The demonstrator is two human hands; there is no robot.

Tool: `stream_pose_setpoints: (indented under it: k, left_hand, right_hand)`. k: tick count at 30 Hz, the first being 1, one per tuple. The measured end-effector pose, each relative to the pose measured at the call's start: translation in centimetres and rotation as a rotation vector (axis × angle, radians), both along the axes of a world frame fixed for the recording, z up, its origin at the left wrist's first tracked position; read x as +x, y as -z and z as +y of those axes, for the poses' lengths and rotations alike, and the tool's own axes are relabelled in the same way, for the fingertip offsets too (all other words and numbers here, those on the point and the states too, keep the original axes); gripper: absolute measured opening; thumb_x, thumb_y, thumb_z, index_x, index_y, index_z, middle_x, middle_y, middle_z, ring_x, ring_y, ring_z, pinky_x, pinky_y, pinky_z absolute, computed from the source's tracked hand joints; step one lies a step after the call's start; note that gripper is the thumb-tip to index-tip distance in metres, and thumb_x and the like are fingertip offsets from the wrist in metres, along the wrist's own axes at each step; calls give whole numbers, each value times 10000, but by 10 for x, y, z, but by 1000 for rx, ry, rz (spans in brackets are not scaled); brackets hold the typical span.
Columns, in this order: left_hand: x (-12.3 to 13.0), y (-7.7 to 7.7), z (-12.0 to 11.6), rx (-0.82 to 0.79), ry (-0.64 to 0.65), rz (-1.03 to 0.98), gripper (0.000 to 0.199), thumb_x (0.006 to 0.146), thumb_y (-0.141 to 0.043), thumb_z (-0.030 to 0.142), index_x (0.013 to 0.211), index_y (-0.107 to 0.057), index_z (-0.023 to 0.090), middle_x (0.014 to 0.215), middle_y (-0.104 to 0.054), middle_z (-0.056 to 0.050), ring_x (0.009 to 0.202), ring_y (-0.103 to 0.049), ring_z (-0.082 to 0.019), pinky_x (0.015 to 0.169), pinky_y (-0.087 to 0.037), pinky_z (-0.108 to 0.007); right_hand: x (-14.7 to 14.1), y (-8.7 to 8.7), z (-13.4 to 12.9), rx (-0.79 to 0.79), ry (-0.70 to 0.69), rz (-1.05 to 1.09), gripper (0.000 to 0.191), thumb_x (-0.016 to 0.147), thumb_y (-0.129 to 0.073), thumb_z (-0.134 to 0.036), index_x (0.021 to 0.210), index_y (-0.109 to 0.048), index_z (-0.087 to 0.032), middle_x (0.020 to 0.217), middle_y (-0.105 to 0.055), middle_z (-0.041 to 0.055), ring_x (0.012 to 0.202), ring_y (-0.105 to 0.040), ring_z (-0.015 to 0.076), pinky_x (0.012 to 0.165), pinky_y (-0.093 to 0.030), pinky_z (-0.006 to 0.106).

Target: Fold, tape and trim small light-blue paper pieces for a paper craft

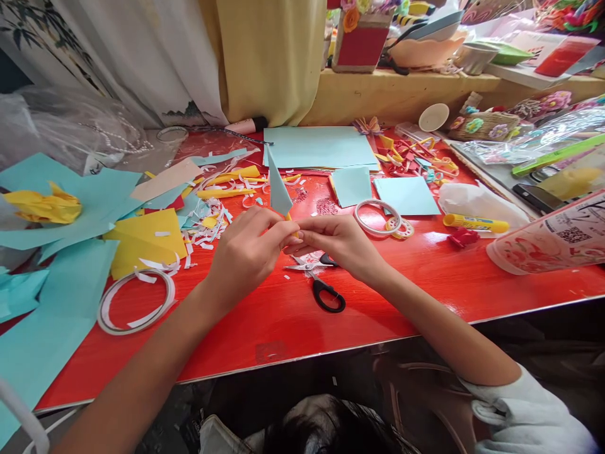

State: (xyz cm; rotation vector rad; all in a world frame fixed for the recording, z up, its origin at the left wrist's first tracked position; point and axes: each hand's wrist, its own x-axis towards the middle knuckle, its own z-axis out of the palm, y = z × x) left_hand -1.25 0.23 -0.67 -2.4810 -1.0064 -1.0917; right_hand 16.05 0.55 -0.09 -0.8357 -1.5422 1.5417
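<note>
Over the middle of a red table (227, 340), my left hand (250, 246) and my right hand (343, 243) meet at the fingertips. Between them is a small yellow paper piece (289, 217), mostly hidden by the fingers. A pointed light-blue paper piece (278, 186) stands up from my left hand's grip. Both hands are closed in a pinch. Below them lie black-handled scissors (326, 293), blades apart. Right of my right hand is a roll of tape (357, 217); a larger tape roll (106, 315) lies near my left forearm.
Blue sheets (321, 148) and smaller blue squares (406, 195) lie behind the hands. Yellow paper (154, 236) and paper scraps (215, 217) cover the left. A glue stick (475, 222) and a printed plastic cup (548, 239) are at right. A curtain (269, 57) hangs behind.
</note>
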Motion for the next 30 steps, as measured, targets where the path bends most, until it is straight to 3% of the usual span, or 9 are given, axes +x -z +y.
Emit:
stream_pose_setpoints:
  k: [8,21,26,30]
  left_hand:
    - [2,2,0,49,-35,14,141,804,-526,192,944,-543,201,837,-562,-36,792,-529,-171,705,-443,-317]
    - [11,1,-4,17,-93,-156,176,785,-564,226,945,-493,229,941,-461,-45,894,-491,-187,756,-447,-364]
    - [6,-1,-2,16,-111,-301,356,738,-617,336,1006,-396,257,989,-459,-52,923,-467,-203,784,-436,-406]
    - [5,-4,-3,-51,-62,-115,194,792,-552,279,966,-469,260,925,-503,-41,908,-476,-213,791,-406,-401]
  right_hand:
    - [-2,1,0,2,78,21,257,764,-596,-307,927,-665,-121,745,-677,53,708,-664,147,700,-552,290]
    - [-3,-3,-4,51,164,49,218,739,-608,-333,833,-665,-144,697,-675,28,685,-659,135,699,-559,285]
    - [-3,-2,-4,-3,157,46,229,730,-612,-350,802,-657,-138,728,-677,36,677,-661,135,676,-563,268]
    - [-3,-2,-4,2,147,63,216,746,-601,-325,830,-655,-134,718,-676,31,681,-663,135,690,-563,274]
